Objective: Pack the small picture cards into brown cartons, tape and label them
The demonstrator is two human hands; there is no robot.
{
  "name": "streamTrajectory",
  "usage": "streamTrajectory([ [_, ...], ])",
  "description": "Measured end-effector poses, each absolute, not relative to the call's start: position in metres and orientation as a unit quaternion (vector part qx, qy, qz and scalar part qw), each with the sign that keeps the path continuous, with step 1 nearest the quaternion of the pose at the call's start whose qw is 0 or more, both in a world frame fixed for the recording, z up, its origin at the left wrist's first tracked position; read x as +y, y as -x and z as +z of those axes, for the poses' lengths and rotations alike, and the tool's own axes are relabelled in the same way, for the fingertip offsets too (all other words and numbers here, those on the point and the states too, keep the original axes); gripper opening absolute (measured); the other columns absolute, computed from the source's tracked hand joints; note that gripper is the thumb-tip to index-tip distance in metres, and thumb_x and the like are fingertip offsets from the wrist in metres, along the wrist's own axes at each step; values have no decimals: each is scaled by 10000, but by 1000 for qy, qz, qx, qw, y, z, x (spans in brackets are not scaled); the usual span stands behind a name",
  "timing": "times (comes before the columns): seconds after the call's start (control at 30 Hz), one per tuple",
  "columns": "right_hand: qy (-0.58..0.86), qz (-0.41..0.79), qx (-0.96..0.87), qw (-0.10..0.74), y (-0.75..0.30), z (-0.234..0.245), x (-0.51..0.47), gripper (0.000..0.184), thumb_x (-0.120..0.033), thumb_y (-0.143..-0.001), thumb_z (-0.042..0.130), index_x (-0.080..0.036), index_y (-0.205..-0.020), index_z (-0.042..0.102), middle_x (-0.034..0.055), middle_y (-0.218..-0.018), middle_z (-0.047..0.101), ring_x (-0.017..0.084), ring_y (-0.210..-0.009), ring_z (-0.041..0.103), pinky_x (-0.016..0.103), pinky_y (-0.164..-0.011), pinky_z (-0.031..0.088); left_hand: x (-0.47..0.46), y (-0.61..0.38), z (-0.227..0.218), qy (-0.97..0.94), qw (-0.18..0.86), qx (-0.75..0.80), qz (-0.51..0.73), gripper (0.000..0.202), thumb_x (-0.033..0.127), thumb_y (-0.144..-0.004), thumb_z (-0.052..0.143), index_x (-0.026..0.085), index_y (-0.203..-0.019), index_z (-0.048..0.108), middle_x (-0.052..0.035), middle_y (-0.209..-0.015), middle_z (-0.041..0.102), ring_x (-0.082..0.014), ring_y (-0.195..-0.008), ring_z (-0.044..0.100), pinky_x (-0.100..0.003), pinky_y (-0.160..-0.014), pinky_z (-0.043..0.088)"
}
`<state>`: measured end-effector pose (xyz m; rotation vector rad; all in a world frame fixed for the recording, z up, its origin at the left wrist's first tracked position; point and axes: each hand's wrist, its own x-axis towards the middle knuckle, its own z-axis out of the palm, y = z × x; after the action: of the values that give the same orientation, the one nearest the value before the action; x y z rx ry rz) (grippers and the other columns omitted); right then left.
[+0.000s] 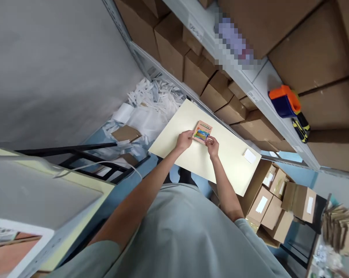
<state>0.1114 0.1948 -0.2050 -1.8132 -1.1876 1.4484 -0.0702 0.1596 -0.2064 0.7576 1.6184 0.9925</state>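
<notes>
A small pink-orange box [202,132] with a colourful picture on its front is held over the pale yellow table [180,123]. My left hand [184,140] grips its left edge, fingers closed on it. At the lower right corner, my right hand [212,146] pinches the same box between thumb and fingers. Whether the box rests on the table or hangs just above it, I cannot tell. A white card or label stack [249,155] lies near the table's right end.
Shelves of brown cartons [221,90] line the back. An orange and blue tape dispenser [284,101] and a yellow-black cutter [301,127] sit on the shelf edge. White paper scraps [160,96] heap left of the table. A large carton of boxes [257,181] stands right.
</notes>
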Motion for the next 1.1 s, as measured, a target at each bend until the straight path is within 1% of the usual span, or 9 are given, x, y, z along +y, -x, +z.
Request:
streamTrajectory([
  [0.1, 710, 499, -454, 204, -99, -219, 193, 378, -330, -786, 708, -169, -1127, 688, 41, -881, 800, 183, -804, 720, 356, -853, 630, 158, 87, -228, -282, 545, 669, 419, 410, 24, -763, 655, 190, -1095, 827, -88, -1165, 854, -271, -1123, 804, -379, -1042, 638],
  [0.17, 722, 445, -501, 171, -93, -219, 184, 378, -363, -808, 713, -168, -1132, 699, 118, -1088, 816, 219, -927, 751, 395, -893, 642, 145, 108, -237, -274, 554, 653, 438, 421, 13, -773, 666, 212, -1104, 833, -72, -1185, 852, -257, -1073, 813, -349, -968, 655],
  [0.27, 725, 309, -597, 150, -74, -204, 178, 446, -479, -909, 659, -164, -1219, 714, 214, -1364, 738, 286, -1152, 740, 446, -936, 649, 115, 160, -254, -235, 529, 644, 499, 394, 64, -828, 701, 231, -1160, 831, -70, -1236, 840, -227, -991, 809, -326, -876, 661],
  [0.43, 590, 278, -747, 129, 32, -183, 200, 452, -535, -1062, 560, -190, -1306, 720, 193, -1383, 731, 302, -1278, 709, 494, -1056, 623, 66, 269, -321, -43, 424, 703, 569, 328, 81, -802, 721, 211, -1088, 817, -69, -1099, 849, -223, -997, 787, -354, -971, 638],
  [0.53, 478, 326, -813, 57, 124, -206, 223, 408, -519, -1101, 548, -221, -1300, 743, 163, -1355, 763, 290, -1274, 713, 479, -1097, 603, 44, 317, -381, 82, 414, 717, 555, 309, 46, -716, 719, 194, -978, 787, -67, -988, 827, -220, -970, 772, -340, -965, 619],
  [0.7, 324, 405, -828, -213, 248, -321, 251, 325, -407, -1047, 677, -196, -1272, 781, 124, -1201, 825, 283, -1085, 778, 462, -1082, 603, 25, 351, -480, 217, 434, 710, 510, 352, 8, -615, 701, 185, -915, 758, -37, -907, 767, -194, -889, 729, -322, -928, 594],
  [0.83, 306, 402, -785, -358, 296, -445, 262, 281, -318, -988, 741, -143, -1195, 815, 134, -1171, 820, 306, -1132, 782, 473, -1122, 581, 27, 359, -554, 272, 452, 686, 500, 398, -11, -597, 701, 169, -949, 744, -41, -914, 756, -184, -846, 712, -336, -894, 593],
  [0.93, 360, 383, -755, -392, 308, -534, 261, 261, -291, -956, 756, -123, -1147, 818, 144, -1171, 806, 319, -1150, 776, 511, -1137, 575, 32, 363, -612, 316, 473, 643, 512, 375, 35, -666, 741, 164, -1018, 719, -54, -929, 751, -161, -781, 700, -321, -829, 604],
  [1.1, 436, 436, -708, -344, 303, -661, 241, 267, -315, -950, 757, -125, -1134, 792, 148, -1157, 792, 300, -1120, 767, 544, -1085, 608, 40, 370, -710, 364, 497, 605, 505, 395, 112, -737, 825, 180, -1098, 682, -32, -900, 703, -153, -761, 698, -290, -774, 607],
])
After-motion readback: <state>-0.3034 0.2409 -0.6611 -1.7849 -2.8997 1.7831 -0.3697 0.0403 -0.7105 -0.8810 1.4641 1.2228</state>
